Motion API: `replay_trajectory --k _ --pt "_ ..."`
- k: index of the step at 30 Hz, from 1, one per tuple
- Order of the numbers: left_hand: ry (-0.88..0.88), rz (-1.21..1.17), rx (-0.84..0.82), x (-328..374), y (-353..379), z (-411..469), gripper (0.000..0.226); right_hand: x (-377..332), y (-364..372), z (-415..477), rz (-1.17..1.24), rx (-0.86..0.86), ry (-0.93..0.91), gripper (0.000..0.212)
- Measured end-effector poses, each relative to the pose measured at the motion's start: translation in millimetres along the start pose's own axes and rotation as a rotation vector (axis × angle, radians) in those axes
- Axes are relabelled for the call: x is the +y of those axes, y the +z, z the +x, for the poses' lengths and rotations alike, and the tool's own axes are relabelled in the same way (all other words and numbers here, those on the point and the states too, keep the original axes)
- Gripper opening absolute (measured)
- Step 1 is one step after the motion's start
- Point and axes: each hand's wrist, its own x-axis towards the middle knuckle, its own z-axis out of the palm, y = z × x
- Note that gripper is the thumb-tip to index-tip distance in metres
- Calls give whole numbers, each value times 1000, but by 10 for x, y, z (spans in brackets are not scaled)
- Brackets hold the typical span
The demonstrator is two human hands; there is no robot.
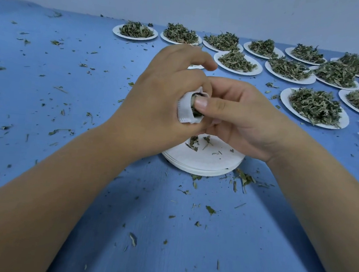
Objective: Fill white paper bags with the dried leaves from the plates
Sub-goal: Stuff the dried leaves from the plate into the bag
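Over round plates [204, 160] — crumpled bag [184, 113]

White bag [184, 111] sat gripped in left hand [156, 95], right hand [240, 119] pinched its mouth, thumb on leaves [196, 113] inside, plate stack [204, 162] lay beneath, heaped plates [284, 97] stood behind, leaf bits [210, 210] littered blue table [70, 97].

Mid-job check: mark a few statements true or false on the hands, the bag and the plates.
1. The left hand grips a white paper bag. True.
2. The right hand is idle and open. False: its thumb pushes leaves into the bag.
3. The plate stack under the hands is heaped with leaves. False: only scraps lie on it.
4. At the far right stand plates heaped with dried leaves. True.
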Motion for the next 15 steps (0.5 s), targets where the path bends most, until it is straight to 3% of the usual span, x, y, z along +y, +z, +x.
replay_trajectory --k 8,12,15 --pt "-6 6 -27 -20 -4 8 19 29 -6 15 8 47 -63 17" --pt "-53 -54 -54 -19 -78 -25 57 1 -59 21 -2 178 -105 25" --pt "-191 -97 40 -21 -148 -36 41 -3 -112 22 -88 339 -135 21"
